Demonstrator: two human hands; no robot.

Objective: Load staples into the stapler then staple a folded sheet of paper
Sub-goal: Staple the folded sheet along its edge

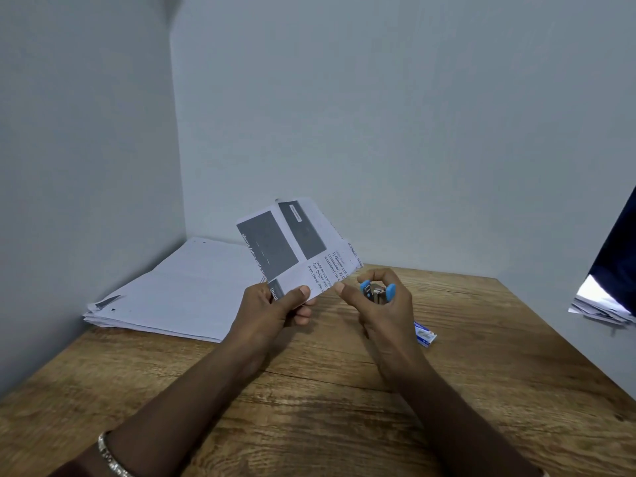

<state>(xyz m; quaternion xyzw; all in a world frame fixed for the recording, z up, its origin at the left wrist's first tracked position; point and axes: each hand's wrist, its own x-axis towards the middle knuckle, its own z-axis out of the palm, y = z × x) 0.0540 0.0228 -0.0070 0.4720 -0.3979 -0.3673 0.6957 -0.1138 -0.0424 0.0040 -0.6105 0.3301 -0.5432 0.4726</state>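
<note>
My left hand [275, 309] pinches the lower corner of a folded printed sheet [297, 247], held tilted up above the wooden table [309, 390]. The sheet shows dark grey blocks and lines of text. Just right of it, my right hand [380, 304] is closed around a small blue and metal stapler [378, 291], whose end points up between my fingers. The stapler sits close to the sheet's lower right edge; whether it touches the paper I cannot tell. A small blue and white staple box [425, 334] lies on the table behind my right wrist.
A stack of white papers [179, 290] lies at the table's back left, against the wall corner. More papers [600, 308] and a dark cloth [619, 249] show at the right edge. Walls close the table at the back and left.
</note>
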